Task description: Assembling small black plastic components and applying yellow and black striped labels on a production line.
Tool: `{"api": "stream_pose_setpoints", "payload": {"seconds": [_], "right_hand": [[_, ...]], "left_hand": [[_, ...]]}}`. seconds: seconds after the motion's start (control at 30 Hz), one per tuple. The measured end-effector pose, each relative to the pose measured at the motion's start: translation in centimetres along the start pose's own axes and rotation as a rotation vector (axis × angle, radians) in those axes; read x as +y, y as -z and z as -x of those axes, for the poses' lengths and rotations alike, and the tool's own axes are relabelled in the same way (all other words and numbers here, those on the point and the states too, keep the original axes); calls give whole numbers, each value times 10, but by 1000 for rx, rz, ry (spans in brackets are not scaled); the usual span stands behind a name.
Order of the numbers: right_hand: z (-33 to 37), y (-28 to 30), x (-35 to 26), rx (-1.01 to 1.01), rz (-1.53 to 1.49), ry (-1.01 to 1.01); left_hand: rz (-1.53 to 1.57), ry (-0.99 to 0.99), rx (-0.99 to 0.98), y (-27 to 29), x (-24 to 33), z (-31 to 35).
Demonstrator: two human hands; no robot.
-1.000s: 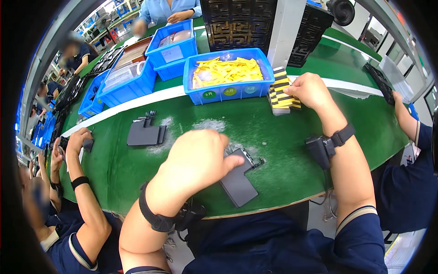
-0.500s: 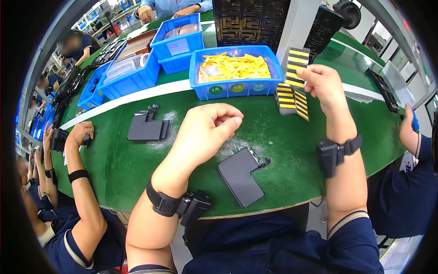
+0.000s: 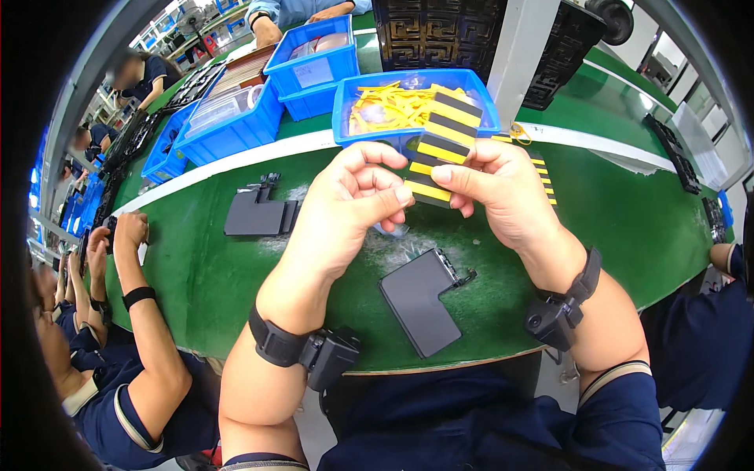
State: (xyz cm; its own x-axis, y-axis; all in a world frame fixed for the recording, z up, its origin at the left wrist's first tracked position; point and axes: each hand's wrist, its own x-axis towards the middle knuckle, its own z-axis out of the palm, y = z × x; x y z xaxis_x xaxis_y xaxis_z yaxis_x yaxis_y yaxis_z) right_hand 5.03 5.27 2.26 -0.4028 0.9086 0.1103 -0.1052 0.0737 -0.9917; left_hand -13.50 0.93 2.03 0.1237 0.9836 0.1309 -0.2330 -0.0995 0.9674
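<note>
1. Step in hand, my read: handling the black-and-yellow striped strip [image 3: 445, 137], both hands at its lower end, maybe to free a piece from it. Can't confirm any separation.
2. Strip location: upper centre of the frame, raised over the table [image 3: 204, 290], tilted, top end overlapping the blue bin [image 3: 369, 141] in this view.
3. Right hand [image 3: 510, 192]: grip closed on the strip, thumb on the near face, fingers behind.
4. Left hand [image 3: 345, 208]: thumb and fingertips drawn close together at the strip's lower left edge. Can't tell if that grip has hold of it or is just beside it.
5. L-shaped dark part [image 3: 424, 306]: flat on the table at lower centre, below the hands, neither hand touching it. A similar dark part [image 3: 255, 216] sits left of centre.
6. More striped material [image 3: 542, 177] shows behind the right hand.
7. Next move calls for, I'd judge: right grip steady, left fingertips squarely on the edge, light pull. Main risk: bending the strip or picking up two layers.
</note>
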Motion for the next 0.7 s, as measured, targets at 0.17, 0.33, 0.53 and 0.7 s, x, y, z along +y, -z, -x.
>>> {"api": "stream_pose_setpoints", "payload": {"seconds": [0.17,0.33,0.53,0.7], "right_hand": [[2,5,0,147,17,84],[4,7,2,119,86,113],[9,-4,8,192,166,300],[12,-9,10,208,174,452]], "left_hand": [[-678,145,33,19,-8,-4],[-1452,-254,53,2,0,10],[-1460,-282,-377,-39,14,46],[-1362,-312,-342,-25,6,37]]}}
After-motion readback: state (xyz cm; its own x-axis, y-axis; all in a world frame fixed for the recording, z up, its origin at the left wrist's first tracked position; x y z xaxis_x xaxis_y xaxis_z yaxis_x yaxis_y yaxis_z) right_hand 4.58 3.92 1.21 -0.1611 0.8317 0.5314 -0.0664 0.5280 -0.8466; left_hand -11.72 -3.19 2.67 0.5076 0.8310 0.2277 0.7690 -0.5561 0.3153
